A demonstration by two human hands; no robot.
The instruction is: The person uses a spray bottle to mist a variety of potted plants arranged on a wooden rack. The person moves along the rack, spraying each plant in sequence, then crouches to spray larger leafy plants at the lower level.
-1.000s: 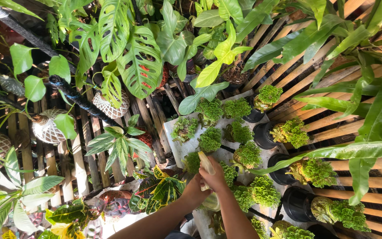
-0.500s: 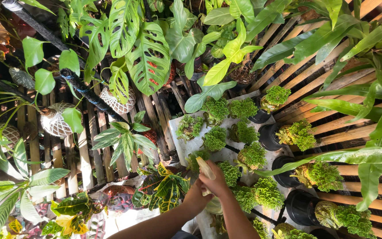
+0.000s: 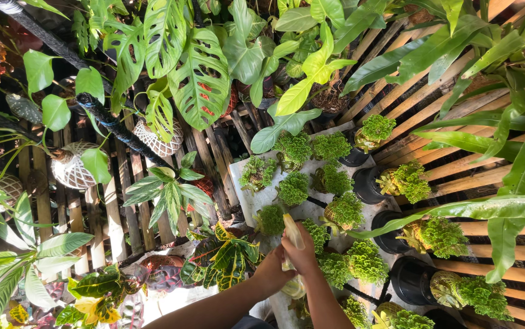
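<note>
My right hand (image 3: 303, 253) is closed around a slim, pale yellow-green object (image 3: 292, 231) whose tip sticks up past my fingers. Just left of it and lower, my left hand (image 3: 271, 272) grips the lower part of the same object (image 3: 295, 286). Both hands hover over a white tray (image 3: 247, 195) of small frilly green plants (image 3: 293, 187); the nearest one (image 3: 271, 218) sits just above my left hand. What exactly the object is I cannot make out.
Black pots (image 3: 410, 279) with frilly plants line the tray's right side on a slatted wooden bench (image 3: 433, 91). Big split-leaf plants (image 3: 200, 73) hang at the top, a croton (image 3: 229, 256) and white woven pots (image 3: 72, 172) stand left. Long strap leaves (image 3: 506, 207) reach in from the right.
The view has drifted slightly, so the plants sit a little lower in the picture. My hands stay together on the pale object over the tray, barely moved.
</note>
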